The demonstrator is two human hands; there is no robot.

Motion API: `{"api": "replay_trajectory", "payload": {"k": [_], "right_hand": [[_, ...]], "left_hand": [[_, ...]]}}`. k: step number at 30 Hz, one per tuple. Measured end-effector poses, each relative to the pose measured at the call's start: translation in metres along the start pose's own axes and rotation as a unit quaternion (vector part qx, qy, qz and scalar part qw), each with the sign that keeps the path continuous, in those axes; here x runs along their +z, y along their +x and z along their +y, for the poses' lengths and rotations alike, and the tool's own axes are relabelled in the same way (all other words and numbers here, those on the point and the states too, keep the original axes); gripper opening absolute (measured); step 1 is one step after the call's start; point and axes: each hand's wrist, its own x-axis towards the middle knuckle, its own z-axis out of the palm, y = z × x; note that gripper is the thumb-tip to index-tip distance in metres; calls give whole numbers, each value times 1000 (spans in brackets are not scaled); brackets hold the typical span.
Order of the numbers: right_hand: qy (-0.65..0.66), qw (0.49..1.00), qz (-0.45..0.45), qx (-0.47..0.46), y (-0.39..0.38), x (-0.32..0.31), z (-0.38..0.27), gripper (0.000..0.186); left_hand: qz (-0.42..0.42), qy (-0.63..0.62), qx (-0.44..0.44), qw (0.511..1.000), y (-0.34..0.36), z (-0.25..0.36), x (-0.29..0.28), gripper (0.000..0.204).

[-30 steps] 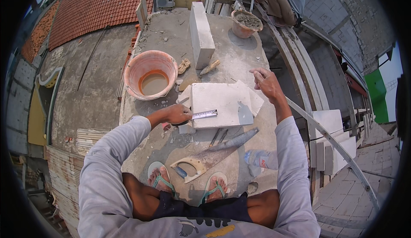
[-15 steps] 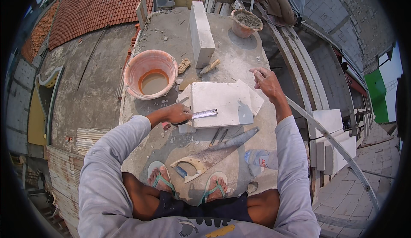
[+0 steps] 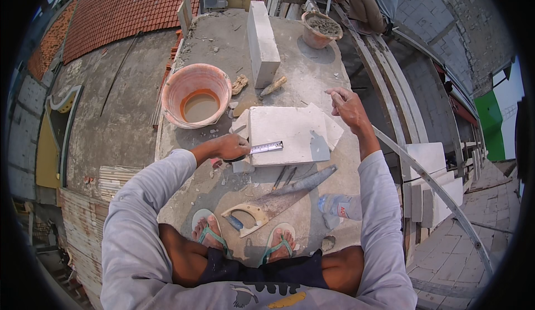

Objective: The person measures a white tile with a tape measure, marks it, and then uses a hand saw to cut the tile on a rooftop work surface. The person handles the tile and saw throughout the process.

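Observation:
A white block (image 3: pixel 295 129) lies flat in front of me, with a grey shadow at its lower right corner. My left hand (image 3: pixel 231 147) is closed around a tape measure at the block's left edge. Its short blade (image 3: pixel 267 147) stretches rightward over the block's top face; the case is mostly hidden in my fist. Beyond the block's right side, my right hand (image 3: pixel 350 109) hovers, index finger stretched out and thumb apart, with nothing visible in it. Two thin dark sticks (image 3: pixel 285 177) and a handsaw (image 3: pixel 278 199) lie on the concrete between the block and my feet.
An orange-pink bucket (image 3: pixel 196 96) with murky water stands left. Behind the block are an upright block (image 3: pixel 263 45), a wooden-handled tool (image 3: pixel 273 86) and a mortar bucket (image 3: pixel 321 29). A plastic bottle (image 3: pixel 340 206) lies right. Another person (image 3: pixel 368 3) crouches by beams beyond the slab's right edge.

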Motion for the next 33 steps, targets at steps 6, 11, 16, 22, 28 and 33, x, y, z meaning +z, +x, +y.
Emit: {"api": "replay_trajectory", "payload": {"k": [6,11,16,22,28,33], "right_hand": [[1,1000,-2,-7,1,-1,4,31],[-1,1000,1,-6,0,1,2,31],[-17,1000,-8,0,0,2,5,32],[-5,1000,-13,-4,-2,4,4,32],[-11,1000,-12,-3,-1,8,7,33],[-9,1000,-19,-7,-1,10,4,34]], "left_hand": [[-8,-3,-2,1000,-1,3,-1,45],[-19,25,-4,1000,1,2,-4,45],[-3,9,16,1000,2,2,-2,44],[-16,38,31,999,10,-3,-5,36],[-5,39,40,998,11,-9,-4,37],[4,49,49,998,14,-14,-5,39]]}}
